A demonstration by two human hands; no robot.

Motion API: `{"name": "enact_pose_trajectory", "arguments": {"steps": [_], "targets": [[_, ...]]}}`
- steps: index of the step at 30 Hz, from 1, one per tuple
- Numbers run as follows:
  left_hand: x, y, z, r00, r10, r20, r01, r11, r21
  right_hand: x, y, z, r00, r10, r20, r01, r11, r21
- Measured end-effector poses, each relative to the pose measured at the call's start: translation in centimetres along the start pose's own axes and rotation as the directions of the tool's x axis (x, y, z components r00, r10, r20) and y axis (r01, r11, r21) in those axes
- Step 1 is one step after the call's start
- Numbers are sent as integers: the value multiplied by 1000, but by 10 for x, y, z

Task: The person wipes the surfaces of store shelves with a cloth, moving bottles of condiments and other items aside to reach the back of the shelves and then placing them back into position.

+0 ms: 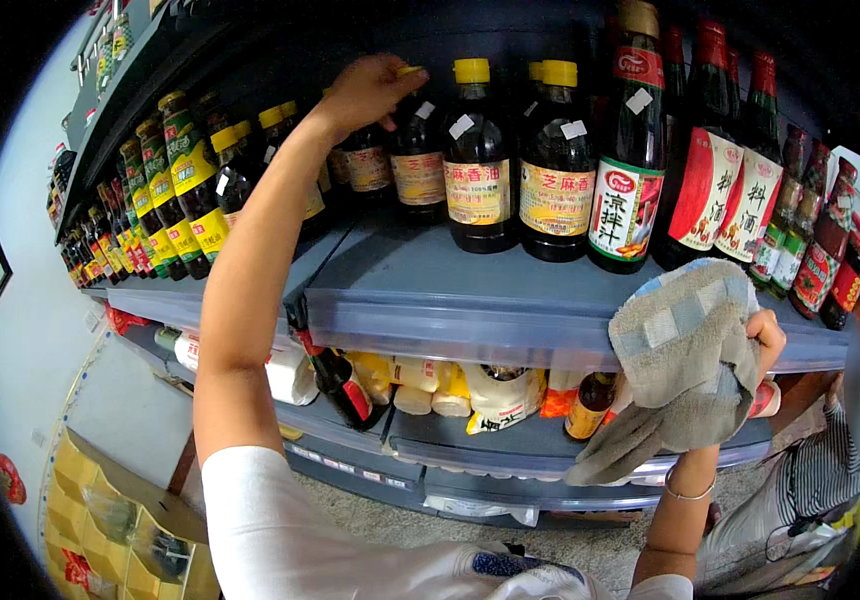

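My left hand [374, 94] reaches to the upper shelf, its fingers closed around the yellow cap of a dark sesame oil bottle [419, 180]. That bottle stands upright among similar ones. Just to its right is another sesame oil bottle [478, 193] with a white sticker on its shoulder. In my right hand [767, 341] is a grey and blue checked cloth [689, 360], bunched up and hanging over the shelf's front edge. The cloth hides most of that hand's fingers.
A clear plastic strip [460, 330] runs along the grey upper shelf [400, 262]. Tall sauce bottles [625, 202] and cooking wine bottles [745, 195] stand to the right. Below, a dark bottle [340, 382] leans by bagged goods [505, 390]. Another person [820, 465] is at the far right.
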State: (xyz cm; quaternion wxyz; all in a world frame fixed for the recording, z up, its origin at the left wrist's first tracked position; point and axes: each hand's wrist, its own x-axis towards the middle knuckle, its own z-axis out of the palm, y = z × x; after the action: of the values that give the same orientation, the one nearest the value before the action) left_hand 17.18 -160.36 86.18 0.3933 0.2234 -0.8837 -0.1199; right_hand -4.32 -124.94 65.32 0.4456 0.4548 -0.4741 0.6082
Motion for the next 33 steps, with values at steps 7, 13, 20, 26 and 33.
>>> {"name": "enact_pose_trajectory", "arguments": {"steps": [7,13,20,26,33], "targets": [[42,-8,36,982,150,111,-114,953,-280,3,-6,2,1000,-5,19,6,999,-41],[72,-25,63,982,172,76,-125,901,-414,3,-14,7,1000,4,-4,-5,996,-87],[39,-1,41,962,110,249,-49,970,-236,-2,-2,-1,1000,28,5,-28,998,-63],[9,-3,42,738,-21,674,287,914,-286,4,-16,6,999,-47,23,49,994,-98],[15,-2,11,909,-92,406,119,992,-42,0,-10,-1,1000,17,5,-16,992,-129]]}}
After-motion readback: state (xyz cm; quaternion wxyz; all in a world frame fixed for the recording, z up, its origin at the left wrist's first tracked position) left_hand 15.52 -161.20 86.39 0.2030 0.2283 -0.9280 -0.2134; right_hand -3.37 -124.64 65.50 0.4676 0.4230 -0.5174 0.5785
